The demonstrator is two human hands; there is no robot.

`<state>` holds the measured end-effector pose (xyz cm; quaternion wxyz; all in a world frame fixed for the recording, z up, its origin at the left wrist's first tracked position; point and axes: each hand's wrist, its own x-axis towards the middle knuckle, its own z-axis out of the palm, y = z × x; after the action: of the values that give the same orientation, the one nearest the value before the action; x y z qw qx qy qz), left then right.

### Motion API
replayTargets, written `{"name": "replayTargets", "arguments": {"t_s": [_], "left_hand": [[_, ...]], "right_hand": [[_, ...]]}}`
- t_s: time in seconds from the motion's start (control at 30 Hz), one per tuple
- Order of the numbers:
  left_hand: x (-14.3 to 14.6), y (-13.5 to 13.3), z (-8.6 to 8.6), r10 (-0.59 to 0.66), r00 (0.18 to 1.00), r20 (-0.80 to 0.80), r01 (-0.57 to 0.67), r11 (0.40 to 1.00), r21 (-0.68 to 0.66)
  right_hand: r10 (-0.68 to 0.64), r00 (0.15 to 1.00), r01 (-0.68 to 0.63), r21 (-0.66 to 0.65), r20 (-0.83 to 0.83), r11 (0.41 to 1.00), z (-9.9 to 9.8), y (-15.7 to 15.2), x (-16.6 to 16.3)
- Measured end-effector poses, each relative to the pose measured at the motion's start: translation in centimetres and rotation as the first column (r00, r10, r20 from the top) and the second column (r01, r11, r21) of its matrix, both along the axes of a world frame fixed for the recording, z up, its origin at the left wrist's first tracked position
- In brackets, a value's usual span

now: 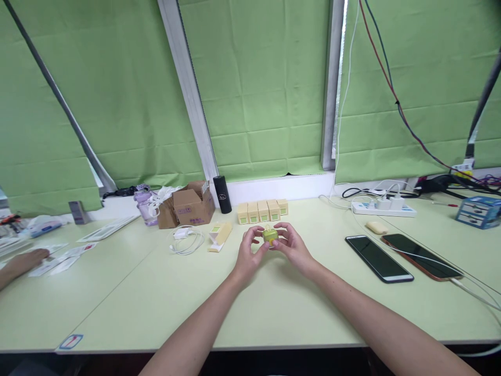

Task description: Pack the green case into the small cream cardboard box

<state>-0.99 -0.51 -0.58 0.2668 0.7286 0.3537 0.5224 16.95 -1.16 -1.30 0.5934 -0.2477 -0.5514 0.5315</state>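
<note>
Green case [270, 236] is located at the middle of the table [164, 303], just to the near side of a row of small boxes [263, 211]; both hands hold it. Left hand [251, 248] grips the left side, right hand [290, 246] the right side; the fingers of each are bent inward with little gap, and both thumbs are at the near face; whether the case touches the table cannot be told.

Left of the hands lies an opened carton [219, 236]; farther left are a white charger with its cable [180, 233] and, on the far side, a cardboard box [193, 206] beside a black cylinder [223, 194]. Right of the hands lie a black phone [379, 258] and an orange-edged phone [420, 256]; a power strip [383, 210] is on the far side. At far left, a co-worker's hand [36, 257] rests near papers [58, 263].
</note>
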Motion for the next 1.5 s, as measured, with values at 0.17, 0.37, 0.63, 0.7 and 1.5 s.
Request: {"name": "replayTargets", "arguments": {"t_s": [0.17, 0.37, 0.63, 0.7, 1.5], "left_hand": [[0.07, 0.05, -0.34, 0.018, 0.999, -0.037, -0.016, 0.999, 0.048], [0.08, 0.27, -0.41, 0.053, 0.997, -0.05, -0.05, 0.997, 0.054], [0.37, -0.14, 0.13, 0.094, 0.996, -0.014, -0.092, 0.993, 0.075], [0.44, -0.22, 0.17, 0.083, 0.997, 0.01, -0.083, 0.993, 0.082], [0.43, 0.08, -0.01, 0.042, 0.998, 0.042, -0.043, 0.999, 0.032]], "right_hand": [[-0.014, 1.0, 0.014, 0.026, 0.022, 1.0, 0.15, -0.14, 0.05], [-0.044, 0.999, 0.043, 0.032, 0.017, 0.999, 0.21, 0.08, 0.07], [0.013, 0.997, -0.015, -0.015, -0.077, 1.0, 0.69, -0.09, 0.07], [0.06, 0.987, -0.069, -0.056, -0.147, 0.996, 0.79, -0.18, 0.07], [-0.02, 0.957, -0.033, -0.177, -0.29, 0.984, 0.73, -0.12, 0.4]]}}
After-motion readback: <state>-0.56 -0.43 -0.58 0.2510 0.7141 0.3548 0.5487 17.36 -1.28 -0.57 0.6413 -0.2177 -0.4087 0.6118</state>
